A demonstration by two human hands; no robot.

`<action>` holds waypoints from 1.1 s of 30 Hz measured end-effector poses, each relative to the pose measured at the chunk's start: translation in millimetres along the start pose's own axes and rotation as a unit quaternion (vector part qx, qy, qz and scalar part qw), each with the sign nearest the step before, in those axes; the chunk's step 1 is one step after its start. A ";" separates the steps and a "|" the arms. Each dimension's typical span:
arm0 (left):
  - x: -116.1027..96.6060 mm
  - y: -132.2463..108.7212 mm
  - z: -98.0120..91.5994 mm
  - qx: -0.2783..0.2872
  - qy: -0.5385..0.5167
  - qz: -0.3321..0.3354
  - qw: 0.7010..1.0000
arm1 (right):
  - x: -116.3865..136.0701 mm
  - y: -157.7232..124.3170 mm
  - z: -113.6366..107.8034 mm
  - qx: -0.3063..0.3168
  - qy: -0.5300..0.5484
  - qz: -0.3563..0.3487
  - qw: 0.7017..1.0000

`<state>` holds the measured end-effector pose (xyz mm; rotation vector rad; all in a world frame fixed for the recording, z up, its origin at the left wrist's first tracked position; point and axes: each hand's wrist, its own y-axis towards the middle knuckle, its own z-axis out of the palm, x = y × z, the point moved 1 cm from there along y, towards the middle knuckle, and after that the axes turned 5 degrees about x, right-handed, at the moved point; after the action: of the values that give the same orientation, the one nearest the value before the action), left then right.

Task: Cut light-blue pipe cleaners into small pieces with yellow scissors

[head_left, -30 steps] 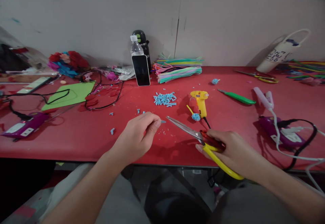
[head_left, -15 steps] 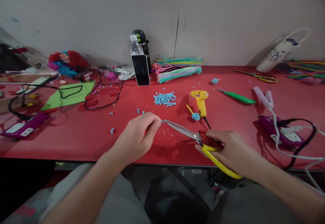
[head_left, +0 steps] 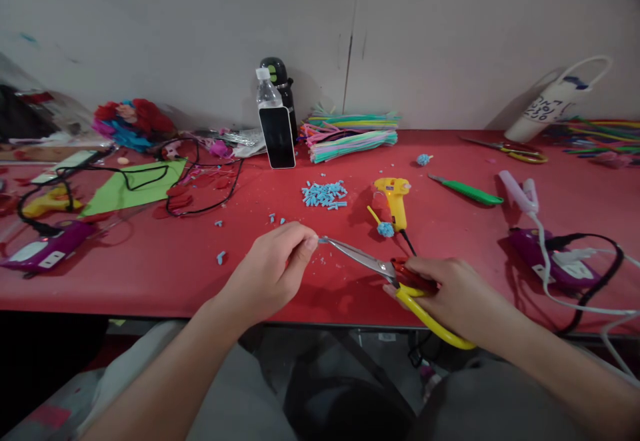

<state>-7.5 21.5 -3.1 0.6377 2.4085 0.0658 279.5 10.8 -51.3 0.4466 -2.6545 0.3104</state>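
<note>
My left hand [head_left: 280, 264] pinches a thin blue pipe cleaner [head_left: 323, 240] between thumb and forefinger; only a short end shows past the fingertips. In my right hand [head_left: 453, 294] are scissors [head_left: 363, 258] with yellow and red handles. Their blades look nearly closed, with the tips right at the blue end. A heap of short blue pipe cleaner pieces [head_left: 324, 194] lies beyond my hands on the red table. Right of the heap rests a yellow hot glue gun [head_left: 395, 202], and by it is a small blue ball [head_left: 385, 229] with a yellow stem.
A phone [head_left: 277, 138] leans on a bottle [head_left: 269, 91] at the back, beside bundled pipe cleaners [head_left: 355, 144]. Rightward lie a green-handled knife [head_left: 470, 192], other scissors [head_left: 520, 152] and a purple power strip [head_left: 560, 271] with cables. Another yellow glue gun [head_left: 53, 202] lies left.
A little more of the blue end shows past my left fingertips. At the far left, another person's hand has moved out of view, leaving the yellow glue gun on the table.
</note>
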 end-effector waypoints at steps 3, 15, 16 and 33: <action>-0.4 -0.2 -0.3 -0.004 0.000 0.002 1.000 | 3.8 -1.6 -2.0 -0.005 0.012 0.005 1.000; -1.4 -0.2 0.4 -0.016 0.002 -0.008 1.000 | 9.9 -2.3 -5.8 0.033 0.045 -0.003 0.998; -1.8 -0.3 0.6 -0.016 0.003 -0.006 1.000 | 10.0 -2.2 -6.1 0.035 0.046 -0.004 0.998; -1.9 0.4 3.2 -0.016 -0.008 -0.012 1.000 | 2.4 -1.1 3.3 0.005 0.006 -0.003 1.000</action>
<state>-4.2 20.7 -4.5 0.5927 2.3942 0.0877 276.6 8.2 -53.0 0.4541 -2.6411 0.3226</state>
